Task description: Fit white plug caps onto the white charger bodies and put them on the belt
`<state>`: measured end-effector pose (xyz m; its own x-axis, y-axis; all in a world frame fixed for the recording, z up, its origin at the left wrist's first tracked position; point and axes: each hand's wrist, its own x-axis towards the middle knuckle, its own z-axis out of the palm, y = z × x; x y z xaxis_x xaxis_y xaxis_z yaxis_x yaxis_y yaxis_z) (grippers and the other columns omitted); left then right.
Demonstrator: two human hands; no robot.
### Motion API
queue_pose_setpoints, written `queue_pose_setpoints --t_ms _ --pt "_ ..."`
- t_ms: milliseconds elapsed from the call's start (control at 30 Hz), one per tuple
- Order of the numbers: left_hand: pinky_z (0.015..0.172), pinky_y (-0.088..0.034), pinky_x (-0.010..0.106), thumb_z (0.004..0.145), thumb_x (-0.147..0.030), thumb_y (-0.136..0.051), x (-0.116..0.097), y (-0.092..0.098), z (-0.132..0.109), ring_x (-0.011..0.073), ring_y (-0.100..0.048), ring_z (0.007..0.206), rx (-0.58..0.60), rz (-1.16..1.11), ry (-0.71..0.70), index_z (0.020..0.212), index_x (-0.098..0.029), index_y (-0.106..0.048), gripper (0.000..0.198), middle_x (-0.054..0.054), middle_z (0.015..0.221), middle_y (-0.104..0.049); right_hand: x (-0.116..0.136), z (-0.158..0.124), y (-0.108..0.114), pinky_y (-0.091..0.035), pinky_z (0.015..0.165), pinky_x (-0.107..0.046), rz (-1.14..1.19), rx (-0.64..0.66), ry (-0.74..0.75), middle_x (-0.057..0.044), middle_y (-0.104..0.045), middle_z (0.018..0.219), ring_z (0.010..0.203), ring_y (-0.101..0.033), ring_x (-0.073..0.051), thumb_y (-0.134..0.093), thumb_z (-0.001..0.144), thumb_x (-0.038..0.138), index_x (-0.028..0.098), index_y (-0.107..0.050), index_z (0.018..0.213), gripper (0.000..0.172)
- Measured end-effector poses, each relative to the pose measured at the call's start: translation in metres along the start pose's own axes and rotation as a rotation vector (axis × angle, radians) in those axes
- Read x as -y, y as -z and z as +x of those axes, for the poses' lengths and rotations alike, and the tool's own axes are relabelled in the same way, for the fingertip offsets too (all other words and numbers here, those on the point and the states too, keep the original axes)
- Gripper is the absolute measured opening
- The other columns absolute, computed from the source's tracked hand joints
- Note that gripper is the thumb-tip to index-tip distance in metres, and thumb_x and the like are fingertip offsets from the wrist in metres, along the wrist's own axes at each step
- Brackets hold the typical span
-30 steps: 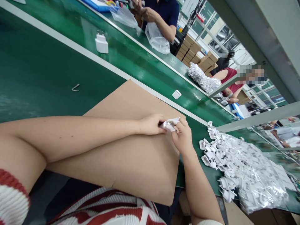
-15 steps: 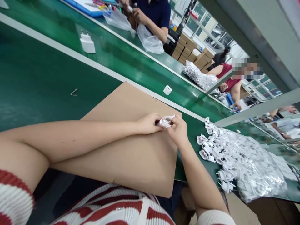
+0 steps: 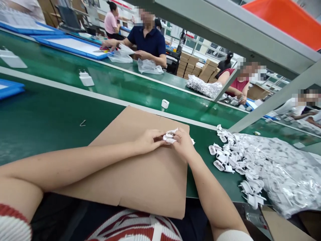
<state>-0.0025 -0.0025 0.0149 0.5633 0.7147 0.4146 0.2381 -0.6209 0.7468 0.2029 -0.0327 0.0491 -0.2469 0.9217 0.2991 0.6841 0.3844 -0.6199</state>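
Pinching one shell (image 3: 169, 137) between them, the left hand (image 3: 147, 140) and right hand (image 3: 185, 143) have fingers closed on its opposite ends, above the far right of one board (image 3: 150, 177). Its long axis runs roughly left to right; neither hand is clearly nearer. Rightward: one bag (image 3: 288, 167), loose shells (image 3: 222, 158) too crowded to count. Far belt (image 3: 122, 90): three white blocks (image 3: 86, 79).

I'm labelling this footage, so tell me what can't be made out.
In the head view:
White piece: partly covered by the left hand and right hand; inner details too small.
Small white thing beyond the right hand: partly hidden by it.
Clear bag: individual contents veiled by plastic and glare.
Near blue tray: cut off by the left edge.
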Motion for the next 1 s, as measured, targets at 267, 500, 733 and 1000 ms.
queue_pose_setpoints --t_ms 267,500,733,1000 --pt "0.081 -0.058 0.040 0.109 -0.037 -0.041 0.003 -0.009 -0.009 0.0297 -0.072 0.095 0.050 0.708 -0.150 0.126 -0.008 -0.068 0.043 0.022 0.112 -0.073 -0.004 0.003 0.002 -0.050 0.084 -0.039 -0.147 -0.014 0.058 -0.005 -0.065 0.085 0.090 -0.063 -0.026 -0.058 0.069 0.004 0.023 -0.073 0.089 0.032" --pt "0.071 -0.053 0.034 0.105 -0.034 -0.048 -0.009 -0.008 -0.006 0.0247 -0.069 0.082 0.044 0.600 -0.027 0.105 -0.012 -0.072 0.033 0.014 0.092 -0.072 -0.005 -0.004 -0.005 -0.052 0.088 -0.036 0.052 -0.074 0.034 -0.004 -0.067 0.094 0.094 -0.066 -0.023 -0.057 0.075 0.007 0.023 -0.075 0.096 0.032" --pt "0.071 -0.045 0.031 0.096 -0.040 -0.060 -0.009 -0.005 -0.005 0.0196 -0.065 0.076 -0.014 0.256 0.153 0.091 -0.020 -0.074 0.025 0.005 0.082 -0.070 -0.002 0.005 -0.002 -0.046 0.069 -0.031 -0.143 -0.054 0.034 -0.002 -0.058 0.080 0.075 -0.058 -0.020 -0.055 0.067 0.006 0.021 -0.067 0.073 0.020" --pt "0.074 -0.047 0.033 0.091 -0.044 -0.062 -0.011 -0.003 -0.003 0.0219 -0.065 0.078 0.012 0.181 0.122 0.092 -0.019 -0.071 0.027 0.007 0.087 -0.071 -0.002 -0.006 -0.010 -0.052 0.096 -0.041 0.101 -0.130 -0.006 -0.005 -0.072 0.103 0.096 -0.067 -0.023 -0.064 0.073 0.016 0.022 -0.075 0.101 0.031"
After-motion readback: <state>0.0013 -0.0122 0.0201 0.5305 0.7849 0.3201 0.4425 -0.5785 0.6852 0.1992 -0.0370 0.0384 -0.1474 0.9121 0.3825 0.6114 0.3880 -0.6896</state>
